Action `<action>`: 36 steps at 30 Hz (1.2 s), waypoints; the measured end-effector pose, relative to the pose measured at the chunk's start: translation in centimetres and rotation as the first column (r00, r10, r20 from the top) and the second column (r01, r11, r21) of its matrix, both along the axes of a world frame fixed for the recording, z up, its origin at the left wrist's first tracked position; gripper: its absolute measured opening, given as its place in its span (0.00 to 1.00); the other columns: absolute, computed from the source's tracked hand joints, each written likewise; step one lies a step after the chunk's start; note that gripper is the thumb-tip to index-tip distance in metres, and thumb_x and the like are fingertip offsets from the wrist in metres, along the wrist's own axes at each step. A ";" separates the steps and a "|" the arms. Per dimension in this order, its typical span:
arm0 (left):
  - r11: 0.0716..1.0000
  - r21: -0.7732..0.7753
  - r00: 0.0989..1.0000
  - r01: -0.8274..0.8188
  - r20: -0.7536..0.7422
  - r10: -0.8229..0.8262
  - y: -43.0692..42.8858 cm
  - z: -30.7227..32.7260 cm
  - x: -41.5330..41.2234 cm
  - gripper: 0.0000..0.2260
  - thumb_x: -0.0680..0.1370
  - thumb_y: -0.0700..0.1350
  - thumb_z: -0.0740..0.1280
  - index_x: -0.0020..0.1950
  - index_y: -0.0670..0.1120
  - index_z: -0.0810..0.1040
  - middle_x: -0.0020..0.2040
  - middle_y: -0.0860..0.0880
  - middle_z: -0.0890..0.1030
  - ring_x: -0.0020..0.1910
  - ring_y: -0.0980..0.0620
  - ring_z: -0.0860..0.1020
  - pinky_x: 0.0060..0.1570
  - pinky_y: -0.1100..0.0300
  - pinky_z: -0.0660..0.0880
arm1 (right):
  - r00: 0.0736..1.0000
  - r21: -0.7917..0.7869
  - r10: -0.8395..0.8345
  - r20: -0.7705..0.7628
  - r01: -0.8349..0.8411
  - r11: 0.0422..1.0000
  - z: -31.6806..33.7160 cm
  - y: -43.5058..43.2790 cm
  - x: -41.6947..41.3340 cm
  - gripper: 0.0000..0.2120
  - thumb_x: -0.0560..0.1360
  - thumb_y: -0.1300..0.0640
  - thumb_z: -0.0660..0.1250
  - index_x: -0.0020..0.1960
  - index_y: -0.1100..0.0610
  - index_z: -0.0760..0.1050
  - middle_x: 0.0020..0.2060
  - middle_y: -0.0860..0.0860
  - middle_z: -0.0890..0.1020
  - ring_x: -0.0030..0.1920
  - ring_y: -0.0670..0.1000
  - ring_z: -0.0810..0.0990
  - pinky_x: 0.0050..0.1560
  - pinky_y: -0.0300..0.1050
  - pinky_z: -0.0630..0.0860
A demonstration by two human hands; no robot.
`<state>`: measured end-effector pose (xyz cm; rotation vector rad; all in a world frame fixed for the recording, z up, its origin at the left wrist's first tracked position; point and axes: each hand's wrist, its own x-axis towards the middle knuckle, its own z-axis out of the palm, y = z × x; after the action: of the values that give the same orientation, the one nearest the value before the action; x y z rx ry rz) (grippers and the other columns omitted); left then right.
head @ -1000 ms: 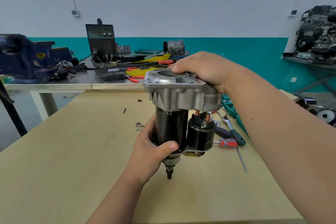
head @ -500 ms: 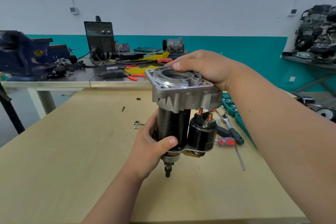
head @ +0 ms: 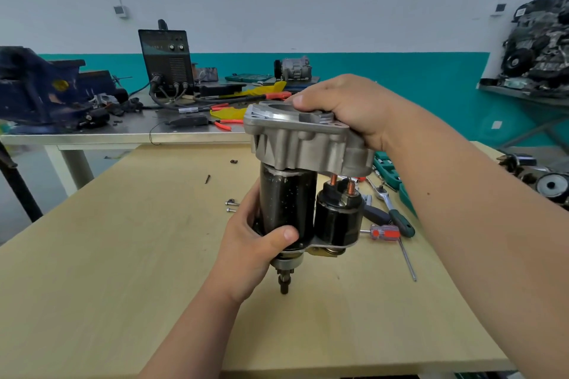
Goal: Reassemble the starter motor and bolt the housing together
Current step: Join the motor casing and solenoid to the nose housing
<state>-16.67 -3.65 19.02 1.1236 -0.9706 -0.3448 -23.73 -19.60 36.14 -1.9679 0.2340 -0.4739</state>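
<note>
While the wooden table (head: 123,255) spreads wide beneath it, I see the starter motor (head: 295,194) held up over the table's middle, gripped at both ends. Its long axis stands close to upright, leaning a little to the left at the top. The aluminium housing (head: 301,144) sits uppermost with its open flange facing the ceiling, and the black body (head: 286,200) hangs below it. The solenoid (head: 338,218) rides along the body's right side, copper studs pointing up. The shaft (head: 284,283) points straight down at the table. I cannot tell whether its tip touches the wood.

My right hand (head: 348,104) clasps the housing from the right, fingers curled over its top rim. My left hand (head: 249,252) wraps the lower body, thumb across the near face.

I judge the main parts to be stacked together but not yet fastened. The ratchet (head: 388,197) and the red-handled screwdriver (head: 385,232) lie on the table to the right, in nobody's grasp. Two loose bolts (head: 231,206) lie just left of my left hand, so the bolting appears to be what is left.
</note>
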 end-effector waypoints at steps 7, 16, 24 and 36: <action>0.999 0.011 0.999 -0.033 0.007 0.033 -0.3 -0.1 -0.2 0.31 0.66 0.51 0.74 0.67 0.44 0.73 0.55 0.46 0.83 0.54 0.48 0.82 0.48 0.60 0.77 | 0.990 -0.082 0.086 -0.109 -0.095 0.992 0.5 -0.6 -0.9 0.17 0.78 0.43 0.62 0.55 0.53 0.82 0.45 0.50 0.86 0.43 0.48 0.84 0.40 0.40 0.78; 0.994 0.003 0.994 -0.107 0.026 0.107 0.4 -0.1 0.1 0.22 0.67 0.52 0.73 0.60 0.49 0.77 0.47 0.53 0.83 0.45 0.55 0.81 0.42 0.66 0.76 | 0.974 -0.527 0.121 -0.193 -0.207 0.824 0.4 1.4 -2.6 0.46 0.58 0.32 0.70 0.73 0.46 0.64 0.65 0.39 0.72 0.62 0.39 0.73 0.62 0.41 0.70; 0.991 -0.006 0.991 -0.132 0.035 0.132 0.7 -0.2 -0.2 0.28 0.64 0.51 0.75 0.61 0.44 0.75 0.45 0.54 0.83 0.44 0.57 0.81 0.41 0.68 0.76 | 0.985 -0.685 0.011 -0.171 -0.127 0.718 1.2 4.2 -3.4 0.38 0.61 0.29 0.64 0.68 0.40 0.67 0.48 0.26 0.71 0.49 0.28 0.72 0.43 0.27 0.67; 0.985 -0.019 0.984 -0.174 0.018 0.175 -0.1 0.1 -1.7 0.43 0.62 0.50 0.76 0.75 0.49 0.63 0.56 0.56 0.82 0.55 0.57 0.81 0.45 0.67 0.78 | 0.956 -0.741 -0.240 -0.169 0.037 0.671 1.3 4.8 -3.4 0.38 0.60 0.23 0.60 0.59 0.46 0.75 0.53 0.46 0.81 0.46 0.46 0.79 0.47 0.43 0.76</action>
<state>-18.32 -3.72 19.15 1.1887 -0.8837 -0.1831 -27.10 -14.81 37.41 -2.8379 0.4072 -0.4497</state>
